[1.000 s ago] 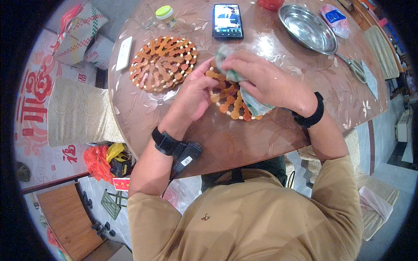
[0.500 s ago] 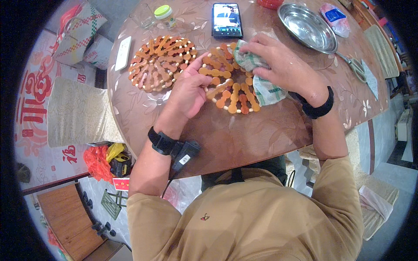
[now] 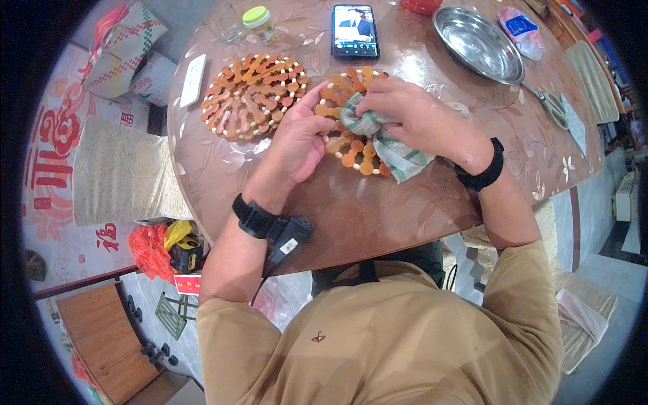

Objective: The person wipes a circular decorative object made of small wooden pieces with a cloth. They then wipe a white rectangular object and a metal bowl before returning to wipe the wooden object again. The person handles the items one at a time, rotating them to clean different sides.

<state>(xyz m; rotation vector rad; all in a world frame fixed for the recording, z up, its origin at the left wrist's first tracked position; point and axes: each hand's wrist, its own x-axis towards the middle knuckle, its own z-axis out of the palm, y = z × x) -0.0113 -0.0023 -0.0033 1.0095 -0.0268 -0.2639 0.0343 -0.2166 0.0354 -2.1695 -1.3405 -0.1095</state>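
Note:
A round wooden trivet [image 3: 368,162], made of orange-brown slats with pale beads between them, is in front of me on the table. My left hand [image 3: 304,135] grips its left rim between thumb and fingers. In my right hand [image 3: 412,111] is a bunched green-and-white checked cloth [image 3: 398,152], pressed onto the trivet's middle and right side, which it partly hides. Just left of my left hand lies a second trivet [image 3: 253,98] of the same make, touched by neither hand.
A lit phone [image 3: 354,32] stands beyond the trivets. At the far left are a lime-lidded jar [image 3: 257,23], a clear glass [image 3: 226,27] and a white flat object [image 3: 193,81]. To the right are a steel basin [image 3: 478,44], scissors [image 3: 553,108] and a plastic packet [image 3: 521,30].
My right hand has drawn the cloth left and inward, from the trivet's far right rim to its middle. The left hand keeps its hold on the left rim.

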